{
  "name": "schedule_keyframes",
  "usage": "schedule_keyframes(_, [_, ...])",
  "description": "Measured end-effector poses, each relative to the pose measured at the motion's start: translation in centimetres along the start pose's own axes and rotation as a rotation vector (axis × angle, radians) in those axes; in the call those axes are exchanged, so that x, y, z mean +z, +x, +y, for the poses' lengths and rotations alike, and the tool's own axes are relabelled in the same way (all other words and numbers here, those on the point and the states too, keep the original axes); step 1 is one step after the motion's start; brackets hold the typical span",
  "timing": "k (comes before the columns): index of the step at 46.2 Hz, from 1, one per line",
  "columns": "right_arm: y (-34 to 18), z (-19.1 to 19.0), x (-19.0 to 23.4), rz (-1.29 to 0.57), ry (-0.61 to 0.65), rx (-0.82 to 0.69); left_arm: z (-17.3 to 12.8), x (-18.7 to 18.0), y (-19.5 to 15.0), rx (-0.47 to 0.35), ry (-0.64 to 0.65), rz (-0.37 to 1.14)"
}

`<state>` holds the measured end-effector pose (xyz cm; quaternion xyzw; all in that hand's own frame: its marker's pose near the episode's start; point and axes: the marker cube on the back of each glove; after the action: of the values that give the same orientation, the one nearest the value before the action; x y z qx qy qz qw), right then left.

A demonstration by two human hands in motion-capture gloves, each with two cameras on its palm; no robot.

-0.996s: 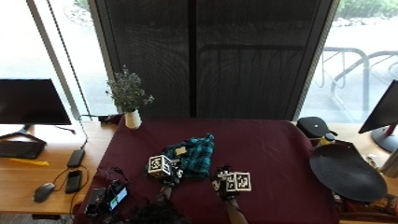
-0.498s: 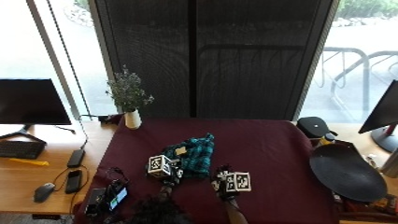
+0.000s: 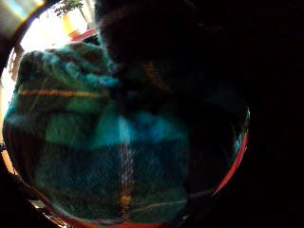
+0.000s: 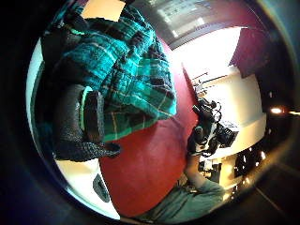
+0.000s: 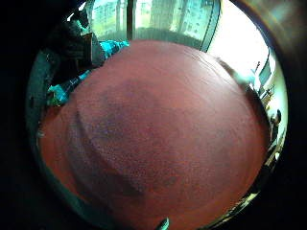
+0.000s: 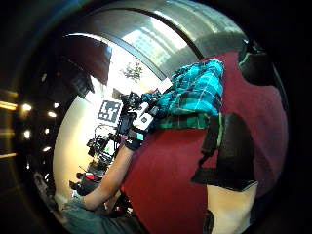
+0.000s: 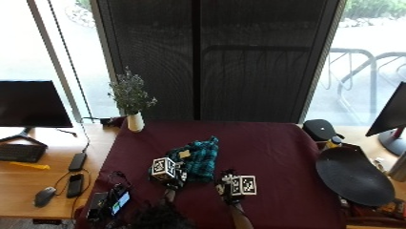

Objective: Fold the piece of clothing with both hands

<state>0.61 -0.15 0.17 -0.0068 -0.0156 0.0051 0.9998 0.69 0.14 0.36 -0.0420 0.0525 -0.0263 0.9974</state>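
Note:
A teal plaid garment (image 7: 200, 157) lies bunched on the maroon table (image 7: 273, 152), near the front at the middle. My left hand (image 7: 172, 180) is at its near-left edge and grips the cloth. The plaid (image 3: 118, 142) fills the left little finger side palm view. The right thumb side palm view shows that hand (image 6: 136, 127) on the garment's (image 6: 195, 97) edge. My right hand (image 7: 226, 189) is over bare table to the right of the garment, apart from it. Its fingers look relaxed and hold nothing (image 4: 199, 136). Under this palm is only the table surface (image 5: 168, 124).
A white vase with a plant (image 7: 133, 119) stands at the table's far left corner. A black round dish (image 7: 354, 175) and a black bag (image 7: 317, 129) sit at the right edge. A small device (image 7: 111, 202) lies at the near left corner. The wooden desk (image 7: 38, 176) at left holds a keyboard, a mouse and a monitor.

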Motion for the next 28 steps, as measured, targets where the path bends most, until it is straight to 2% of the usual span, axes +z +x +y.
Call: schedule_keyframes(28, [0.09,0.19,0.37,0.02,0.001,0.016,0.21,-0.02,-0.48,-0.007,-0.004,-0.031])
